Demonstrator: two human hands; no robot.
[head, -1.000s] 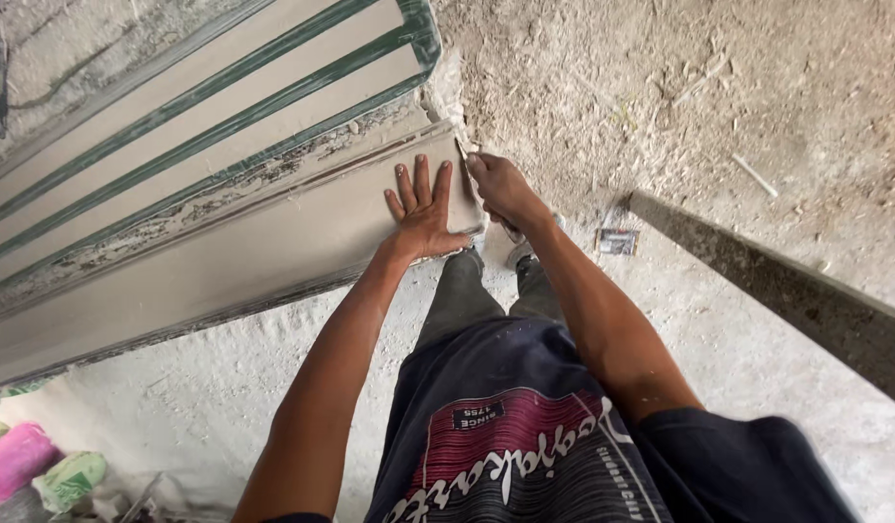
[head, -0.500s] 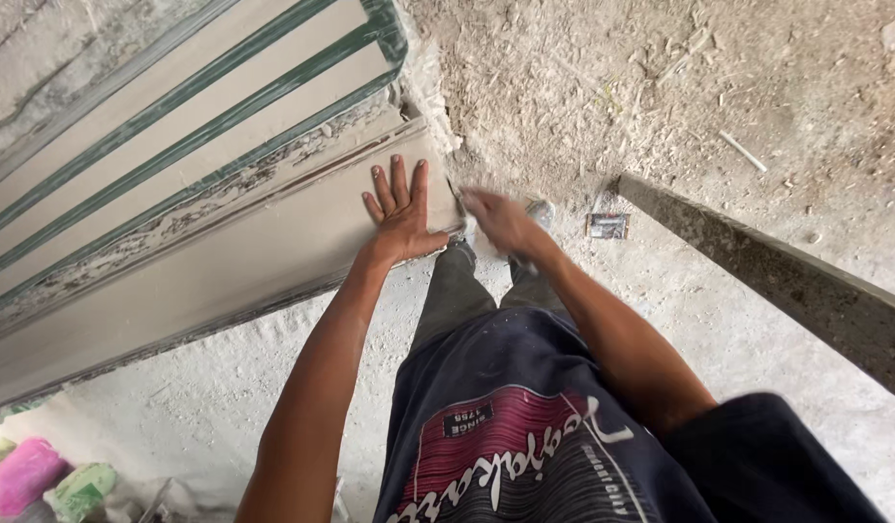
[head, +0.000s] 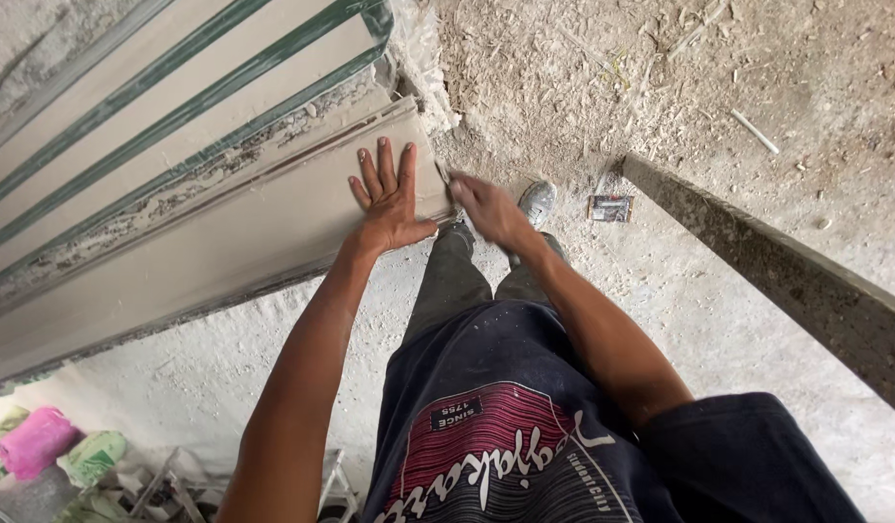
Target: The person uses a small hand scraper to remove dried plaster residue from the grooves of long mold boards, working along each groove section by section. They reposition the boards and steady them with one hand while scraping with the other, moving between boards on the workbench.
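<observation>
Left hand: lay flat, fingers spread, palm pressed on the beige plastered moulding band near its end; grasped nothing.
Right hand: blurred; fingers closed around a small thin tool, kind not discernible, tip at the band's end edge, just beside the left hand.
Beige plastered moulding band: ran diagonally from lower left to upper centre, below the green-striped pale stepped moulding.
Grey dusty concrete floor: strewn with debris far below; small rectangular packet beside grey shoe.
Lower left: pink cloth bundle, pale green sack.
</observation>
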